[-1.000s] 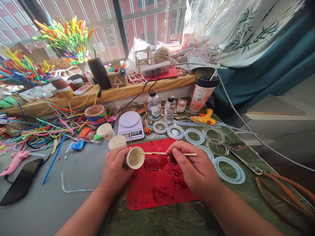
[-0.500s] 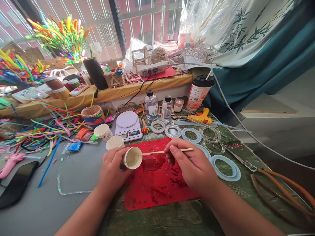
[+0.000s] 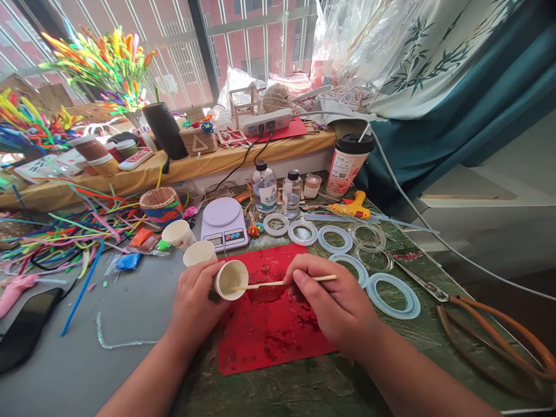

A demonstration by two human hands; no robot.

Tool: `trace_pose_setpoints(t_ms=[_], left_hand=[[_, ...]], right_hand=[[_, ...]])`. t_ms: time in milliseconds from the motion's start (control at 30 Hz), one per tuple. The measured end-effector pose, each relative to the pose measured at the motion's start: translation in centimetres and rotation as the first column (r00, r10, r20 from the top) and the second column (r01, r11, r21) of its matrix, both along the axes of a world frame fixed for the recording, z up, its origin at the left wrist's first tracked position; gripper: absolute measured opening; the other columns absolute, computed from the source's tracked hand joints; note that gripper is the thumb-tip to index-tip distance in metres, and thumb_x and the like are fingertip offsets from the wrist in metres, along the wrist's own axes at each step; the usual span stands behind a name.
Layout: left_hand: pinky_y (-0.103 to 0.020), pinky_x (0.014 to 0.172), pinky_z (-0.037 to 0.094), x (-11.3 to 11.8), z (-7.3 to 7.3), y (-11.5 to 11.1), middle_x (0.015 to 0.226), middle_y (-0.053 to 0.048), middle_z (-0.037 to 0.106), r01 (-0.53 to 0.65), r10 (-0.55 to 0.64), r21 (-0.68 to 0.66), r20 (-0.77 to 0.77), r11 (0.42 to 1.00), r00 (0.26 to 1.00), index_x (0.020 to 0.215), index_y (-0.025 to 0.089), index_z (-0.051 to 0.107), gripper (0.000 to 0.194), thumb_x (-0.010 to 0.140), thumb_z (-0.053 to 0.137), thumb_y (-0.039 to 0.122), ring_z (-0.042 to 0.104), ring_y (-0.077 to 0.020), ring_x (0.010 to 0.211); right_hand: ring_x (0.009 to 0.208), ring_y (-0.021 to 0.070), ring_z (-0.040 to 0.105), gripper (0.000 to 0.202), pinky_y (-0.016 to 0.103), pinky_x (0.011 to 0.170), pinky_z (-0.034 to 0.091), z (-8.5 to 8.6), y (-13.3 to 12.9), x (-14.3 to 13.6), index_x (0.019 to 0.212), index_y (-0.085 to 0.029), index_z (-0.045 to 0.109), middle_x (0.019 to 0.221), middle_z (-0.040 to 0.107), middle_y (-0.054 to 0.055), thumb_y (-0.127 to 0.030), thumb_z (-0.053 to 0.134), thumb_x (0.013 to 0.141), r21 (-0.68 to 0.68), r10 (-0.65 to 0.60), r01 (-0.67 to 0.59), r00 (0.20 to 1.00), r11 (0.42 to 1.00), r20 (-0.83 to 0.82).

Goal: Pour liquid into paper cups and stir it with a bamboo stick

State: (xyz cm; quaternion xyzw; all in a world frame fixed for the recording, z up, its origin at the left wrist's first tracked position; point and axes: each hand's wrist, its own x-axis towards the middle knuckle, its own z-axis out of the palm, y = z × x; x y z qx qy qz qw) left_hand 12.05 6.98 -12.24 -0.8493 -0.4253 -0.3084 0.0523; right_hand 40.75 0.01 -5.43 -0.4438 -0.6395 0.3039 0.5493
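Head view: above the sheet's (image 3: 264, 347) left edge, our left hand (image 3: 195, 298) grips a paper cup (image 3: 231, 277). Our right hand (image 3: 324, 295) pinches a wooden stick (image 3: 267, 284).

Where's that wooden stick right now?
Below the head view's centre, the wooden stick is in the right hand, its tip inside the tilted paper cup the left hand holds.

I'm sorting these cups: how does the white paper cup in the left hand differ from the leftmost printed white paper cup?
The held white paper cup is in the left hand, tipped; the printed white paper cup stands untouched, roughly upright. A thin pale wooden stick enters the held cup; none shows in the printed cup. Both have round, open rims.
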Motion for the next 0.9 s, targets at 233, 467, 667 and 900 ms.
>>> trace_pose_setpoints(t_ms=[233, 467, 667, 900], left_hand=[[-0.047, 0.104, 0.056, 0.1, 0.0, -0.1, 0.13, -0.011, 0.078, 0.002, -0.002, 0.0, 0.004, 1.0, 1.0, 0.134, 0.027, 0.066, 0.045, 0.093, 0.086, 0.03, 0.073, -0.0331, 0.12], [-0.046, 0.104, 0.056, 0.2, 0.1, -0.1, 0.13, -0.01, 0.079, 0.006, -0.006, 0.0, 0.01, 1.0, 1.0, 0.135, 0.028, 0.066, 0.044, 0.095, 0.085, 0.03, 0.073, -0.0322, 0.121], [-0.047, 0.104, 0.056, 0.1, 0.1, 0.0, 0.13, -0.01, 0.078, 0.0, 0.0, -0.016, -0.002, 1.0, 1.0, 0.135, 0.028, 0.066, 0.046, 0.094, 0.086, 0.032, 0.073, -0.0329, 0.121], [-0.047, 0.104, 0.056, -0.1, 0.0, 0.1, 0.129, -0.011, 0.078, 0.011, -0.011, 0.009, -0.015, 1.0, 1.0, 0.135, 0.026, 0.065, 0.047, 0.093, 0.086, 0.029, 0.072, -0.0329, 0.119]], right_hand=[[0.07, 0.0155, 0.063, 0.029, 0.029, 0.066, 0.05, 0.0, 0.2, -0.1, 0.088, -0.024, 0.07, 0.076, 0.068, -0.001, -0.023, 0.051, 0.11, -0.048, -0.005, 0.004, 1.0, 0.999, -0.017], [0.072, 0.0179, 0.067, 0.029, 0.03, 0.067, 0.053, -0.6, 0.3, -0.2, 0.091, -0.023, 0.072, 0.079, 0.071, 0.001, -0.03, 0.053, 0.112, -0.186, -0.033, 0.014, 0.994, 0.982, -0.099], [0.073, 0.0188, 0.066, 0.03, 0.031, 0.068, 0.052, -0.9, 0.6, 0.0, 0.089, -0.023, 0.071, 0.078, 0.07, 0.001, -0.03, 0.052, 0.112, -0.178, -0.016, 0.0, 0.996, 0.984, -0.093], [0.075, 0.0192, 0.067, 0.029, 0.033, 0.07, 0.052, -0.7, 0.5, -0.1, 0.09, -0.023, 0.071, 0.079, 0.071, 0.002, -0.027, 0.051, 0.111, -0.11, -0.014, 0.01, 0.999, 0.994, -0.038]])
